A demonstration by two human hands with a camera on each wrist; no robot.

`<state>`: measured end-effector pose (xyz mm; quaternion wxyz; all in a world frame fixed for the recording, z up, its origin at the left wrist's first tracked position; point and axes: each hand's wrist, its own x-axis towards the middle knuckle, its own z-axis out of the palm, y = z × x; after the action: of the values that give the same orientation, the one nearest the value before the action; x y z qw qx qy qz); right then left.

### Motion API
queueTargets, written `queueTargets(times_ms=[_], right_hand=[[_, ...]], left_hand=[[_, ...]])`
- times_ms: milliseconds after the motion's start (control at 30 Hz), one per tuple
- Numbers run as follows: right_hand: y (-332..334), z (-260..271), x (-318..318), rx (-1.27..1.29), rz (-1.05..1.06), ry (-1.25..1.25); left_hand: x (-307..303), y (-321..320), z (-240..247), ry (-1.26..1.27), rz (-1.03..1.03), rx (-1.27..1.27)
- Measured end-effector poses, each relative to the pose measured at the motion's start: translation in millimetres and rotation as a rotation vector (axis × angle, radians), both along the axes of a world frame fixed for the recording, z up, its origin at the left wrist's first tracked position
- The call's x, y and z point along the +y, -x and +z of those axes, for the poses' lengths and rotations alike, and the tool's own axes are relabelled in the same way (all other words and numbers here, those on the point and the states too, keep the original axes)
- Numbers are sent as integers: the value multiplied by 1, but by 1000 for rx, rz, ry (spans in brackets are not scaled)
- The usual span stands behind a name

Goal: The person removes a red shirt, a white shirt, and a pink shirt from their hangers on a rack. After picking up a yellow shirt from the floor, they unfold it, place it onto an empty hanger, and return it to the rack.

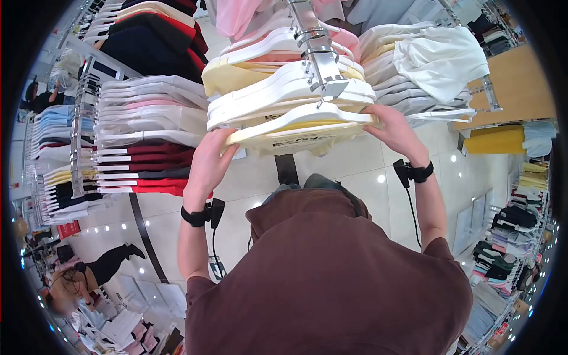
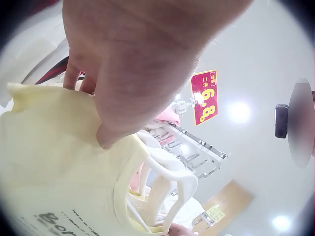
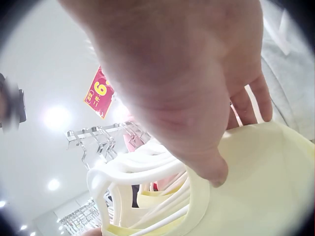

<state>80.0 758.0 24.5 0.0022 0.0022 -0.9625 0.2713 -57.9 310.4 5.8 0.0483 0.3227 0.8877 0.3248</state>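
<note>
A pale yellow T-shirt with dark lettering across its chest hangs on a white hanger at the front of the middle rail. My left hand pinches one shoulder of it, the thumb on the front and the fingers behind the cloth. At the other shoulder my right hand pinches the yellow fabric in the same way. The left wrist view shows the printed front hanging below the left thumb. Behind this shirt, more white hangers with light garments stand close together.
A metal rail points toward me above the hangers. White and dark red clothes hang at the left, white and grey ones at the right. A red price sign hangs overhead. Another person is at the lower left.
</note>
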Motion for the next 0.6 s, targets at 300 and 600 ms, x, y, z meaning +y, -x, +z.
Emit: queueTargets(times_ms=[300,600], right_hand=[[-8,-11,10,-32,-155,12],[-8,-10,17,-60,-172,-36]], left_hand=[[-21,8,-5,-52,110,-165],[-37,18,-11,42,159,-237]])
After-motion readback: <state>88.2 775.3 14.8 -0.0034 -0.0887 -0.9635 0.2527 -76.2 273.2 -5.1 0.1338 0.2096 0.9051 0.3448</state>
